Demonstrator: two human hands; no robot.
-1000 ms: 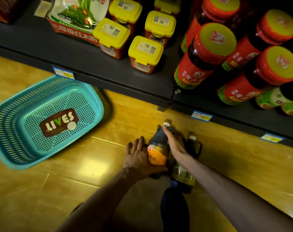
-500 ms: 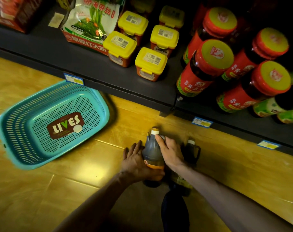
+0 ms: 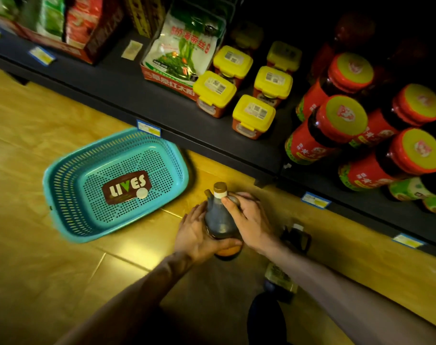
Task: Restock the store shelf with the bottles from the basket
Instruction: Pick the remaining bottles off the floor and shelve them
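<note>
Yellowish floor (image 3: 50,257) with teal basket (image 3: 70,195) and second dark bottle (image 3: 296,239)

Bare shelf (image 3: 147,95) front; jars (image 3: 341,120) crowd its right.

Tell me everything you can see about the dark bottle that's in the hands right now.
The dark bottle looks like clear plastic filled with dark brown liquid, with a gold cap over a white neck collar, a small handle loop near the neck and an orange label band low on its body. It is roughly upright, top tilted toward the shelf, above the wooden floor. The left hand cups its lower side; the right hand grips its shoulder near the neck. Its base is hidden.
</note>
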